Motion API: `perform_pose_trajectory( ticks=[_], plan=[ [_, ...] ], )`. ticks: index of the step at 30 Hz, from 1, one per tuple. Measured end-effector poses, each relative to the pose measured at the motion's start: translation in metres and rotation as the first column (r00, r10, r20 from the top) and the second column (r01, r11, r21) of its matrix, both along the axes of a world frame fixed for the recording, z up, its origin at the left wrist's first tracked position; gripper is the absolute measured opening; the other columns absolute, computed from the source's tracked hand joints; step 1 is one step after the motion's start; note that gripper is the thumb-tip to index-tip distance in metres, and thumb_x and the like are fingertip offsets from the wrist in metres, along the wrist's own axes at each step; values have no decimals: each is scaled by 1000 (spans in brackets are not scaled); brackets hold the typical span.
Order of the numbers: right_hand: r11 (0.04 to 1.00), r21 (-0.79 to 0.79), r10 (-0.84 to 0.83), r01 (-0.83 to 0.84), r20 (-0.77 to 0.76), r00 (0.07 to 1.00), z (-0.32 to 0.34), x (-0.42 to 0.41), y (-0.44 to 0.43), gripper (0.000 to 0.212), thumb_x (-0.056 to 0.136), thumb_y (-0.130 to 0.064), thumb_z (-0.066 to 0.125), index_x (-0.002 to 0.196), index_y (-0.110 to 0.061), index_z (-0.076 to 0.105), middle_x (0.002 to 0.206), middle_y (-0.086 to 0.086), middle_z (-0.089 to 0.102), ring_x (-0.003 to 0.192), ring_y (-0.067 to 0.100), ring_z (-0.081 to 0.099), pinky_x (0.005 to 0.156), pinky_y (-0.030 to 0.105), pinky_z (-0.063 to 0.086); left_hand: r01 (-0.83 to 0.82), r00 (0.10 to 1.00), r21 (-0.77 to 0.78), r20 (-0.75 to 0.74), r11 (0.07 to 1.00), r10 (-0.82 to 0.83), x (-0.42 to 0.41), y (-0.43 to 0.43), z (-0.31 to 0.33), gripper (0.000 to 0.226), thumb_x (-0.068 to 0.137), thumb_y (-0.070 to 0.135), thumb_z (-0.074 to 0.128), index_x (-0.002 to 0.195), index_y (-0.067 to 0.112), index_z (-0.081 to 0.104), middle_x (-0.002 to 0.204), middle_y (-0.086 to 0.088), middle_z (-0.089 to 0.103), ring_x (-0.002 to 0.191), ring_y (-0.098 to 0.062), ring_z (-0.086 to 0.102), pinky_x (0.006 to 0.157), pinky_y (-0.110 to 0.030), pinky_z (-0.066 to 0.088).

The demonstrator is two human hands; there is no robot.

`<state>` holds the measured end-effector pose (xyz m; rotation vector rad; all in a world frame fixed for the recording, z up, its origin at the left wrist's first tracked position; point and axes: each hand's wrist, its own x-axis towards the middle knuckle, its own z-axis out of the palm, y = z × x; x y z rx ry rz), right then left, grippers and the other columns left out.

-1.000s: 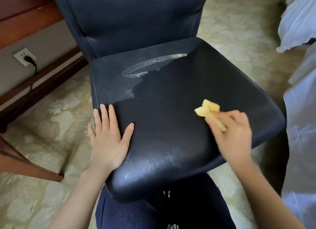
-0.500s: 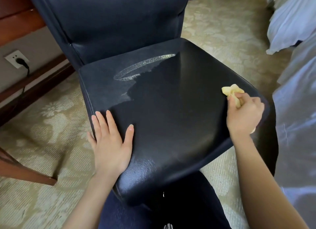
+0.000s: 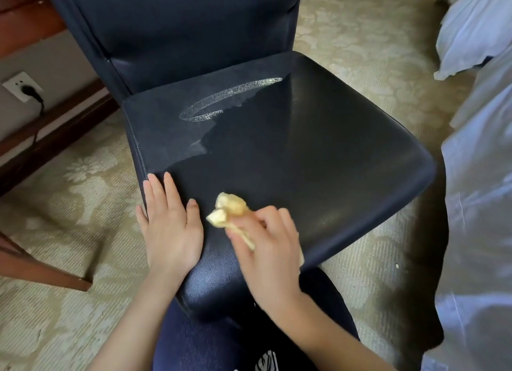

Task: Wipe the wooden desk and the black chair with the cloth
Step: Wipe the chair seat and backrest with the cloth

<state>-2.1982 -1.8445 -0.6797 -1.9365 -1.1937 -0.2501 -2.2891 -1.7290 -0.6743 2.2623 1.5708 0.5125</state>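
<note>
The black chair fills the middle of the view, its seat facing me and its backrest at the top. A pale dusty ring and haze cover the seat's back left part; the front and right look dark and wiped. My right hand presses a crumpled yellow cloth onto the seat's near left part, fingers closed over it. My left hand lies flat on the seat's left front corner, fingers spread, just left of the cloth. The wooden desk shows only as a brown edge at the upper left.
Patterned beige carpet surrounds the chair. A wall socket with a black plug sits at the left, above a dark wooden skirting. A brown wooden leg crosses the lower left. White bedding hangs along the right. My dark-trousered knee is under the seat's front.
My right hand swept the cloth from the middle right of the seat out to its right edge, then back across to the near left, beside my left hand. The left hand stayed put.
</note>
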Motion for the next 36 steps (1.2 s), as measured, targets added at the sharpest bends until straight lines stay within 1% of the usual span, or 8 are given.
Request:
perform_pose_trajectory(
  ticks=[7,14,18,24,27,29,32,36],
  plan=[
    [973,-109,206,-204,9,979,10,20,-3,13,83,-30,62,90,-24,72,81,-1,54,75,23,51,64,37,50,-2,999,6,45,1000,1,2,-5,2,62,99,22,35,151,9,4,160,-9,-3,147,-18,-6,118,-40,2],
    [965,-251,81,-76,10,997,25,114,48,17,85,-22,67,101,-15,71,86,9,52,82,19,36,75,28,34,-33,999,-17,28,999,33,15,-28,5,65,98,25,34,151,9,0,160,-8,-7,147,-21,-9,118,-40,-1],
    [957,-289,29,-24,14,999,27,151,87,21,87,-22,65,106,-14,68,99,12,55,96,29,45,80,28,33,-24,999,-42,-22,999,23,23,-46,6,68,98,33,32,151,10,-4,159,-7,-13,146,-25,-13,117,-46,-1],
    [915,-381,-110,135,85,990,30,175,146,26,92,-27,56,115,-14,61,114,15,54,106,32,44,85,38,38,125,991,-134,-28,983,-130,24,-71,7,76,98,43,26,130,28,-41,138,7,-48,129,-18,-45,114,-41,-15],
    [892,-403,-185,206,93,978,31,167,168,27,93,-28,54,116,-14,58,117,14,52,110,32,44,88,39,39,232,972,-103,-13,967,-235,11,-79,10,73,97,49,19,121,40,-49,138,14,-47,129,-8,-44,112,-32,-11],
    [888,-421,-171,187,75,982,31,159,179,28,93,-28,54,118,-14,57,119,14,51,112,32,44,88,40,40,294,951,-82,123,952,-283,1,-79,13,67,94,50,20,133,46,-35,149,21,-30,136,4,-24,112,-26,-2],
    [906,-418,-73,69,7,997,31,138,185,30,91,-31,57,116,-16,60,116,13,52,111,31,46,82,39,43,285,911,-43,324,957,-257,-12,-63,19,56,95,33,39,148,32,22,151,15,21,135,1,18,112,-26,22],
    [929,-357,126,-100,48,991,26,105,169,26,89,-36,57,110,-20,62,104,7,53,103,27,48,69,31,35,110,963,63,239,992,-122,-21,-18,16,46,95,19,49,141,15,41,151,-4,27,140,-19,21,115,-42,22]
  ],
)
